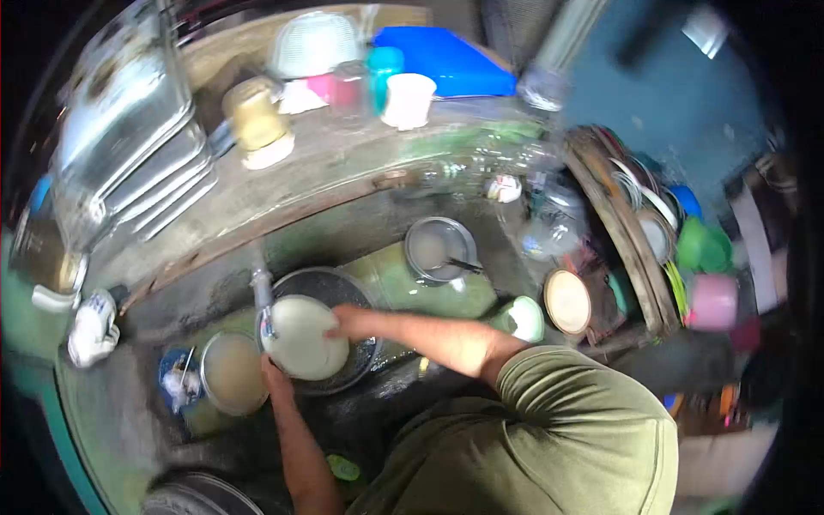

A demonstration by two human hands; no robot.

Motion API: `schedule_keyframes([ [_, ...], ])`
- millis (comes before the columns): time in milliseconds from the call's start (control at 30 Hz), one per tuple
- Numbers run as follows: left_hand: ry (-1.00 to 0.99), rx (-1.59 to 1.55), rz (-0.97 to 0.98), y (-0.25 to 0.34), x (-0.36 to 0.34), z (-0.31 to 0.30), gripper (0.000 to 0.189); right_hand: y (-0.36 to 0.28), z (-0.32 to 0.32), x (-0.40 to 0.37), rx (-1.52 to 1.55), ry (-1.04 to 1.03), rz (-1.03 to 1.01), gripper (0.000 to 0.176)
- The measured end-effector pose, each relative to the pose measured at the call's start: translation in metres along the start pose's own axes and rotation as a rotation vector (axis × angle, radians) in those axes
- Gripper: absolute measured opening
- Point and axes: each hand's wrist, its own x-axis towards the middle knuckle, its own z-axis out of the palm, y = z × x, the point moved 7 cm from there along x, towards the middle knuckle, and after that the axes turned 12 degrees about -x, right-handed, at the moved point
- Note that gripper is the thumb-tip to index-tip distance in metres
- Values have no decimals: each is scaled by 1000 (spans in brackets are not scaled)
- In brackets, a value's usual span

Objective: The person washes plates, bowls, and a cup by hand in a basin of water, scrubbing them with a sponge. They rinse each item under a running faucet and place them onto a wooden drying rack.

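Note:
A round white plate (pixel 302 339) is tilted above a large dark basin (pixel 365 296), beneath a tap (pixel 262 287). My left hand (pixel 276 379) grips the plate's lower left rim, its fingers partly hidden. On the opposite side, my right hand (pixel 348 324) is closed around the right edge. Just left of the basin stands a round pot of cloudy brownish liquid (pixel 233 375). Beside that pot is a small blue container (pixel 178 379) with whitish scrubbing material in it. A metal pot (pixel 439 245) with cloudy liquid and a dark handle sits to the right.
Stacked metal trays (pixel 142 142) lean at the upper left. The back ledge holds a white basket (pixel 318 45), a blue lid-like slab (pixel 442 64) and cups. Clear plastic bottles (pixel 554 219) crowd the right, near a wooden rack (pixel 622 232) of dishes. A green bowl (pixel 522 319) stands by my right arm.

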Motion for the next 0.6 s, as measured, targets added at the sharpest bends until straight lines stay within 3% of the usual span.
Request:
schedule_keyframes([
  [33, -56, 25, -30, -16, 19, 1, 39, -1, 0, -20, -342, -42, -14, 41],
  [67, -165, 100, 27, -33, 48, 0, 39, 3, -1, -44, -471, 38, -137, 38],
  [133, -310, 181, 79, -44, 56, 39, 39, 14, -8, -81, -487, 55, -111, 37],
  [200, -125, 158, 103, -31, 17, 68, 34, 24, -31, -123, -494, 48, -125, 36],
  [233, -149, 170, 103, -40, 27, 70, 34, 32, -53, -152, -403, 124, -130, 35],
  [300, -421, 469, 406, -52, 48, 57, 33, 38, -112, -224, -189, 230, -79, 35],
  [367, -317, 442, 444, -63, 50, 36, 35, 62, -172, -305, 138, 326, 41, 32],
  [400, -288, 419, 427, -68, 51, 19, 35, 97, -200, -347, 429, 501, 32, 31],
  [500, -190, 451, 406, -77, 15, 4, 31, 111, -299, -493, 487, 1206, -147, 28],
  [533, -191, 432, 387, -84, 6, 0, 30, 142, -322, -531, 652, 1349, -227, 27],
  [600, -177, 497, 380, -97, -17, 4, 32, 175, -380, -599, 669, 1642, -385, 29],
])
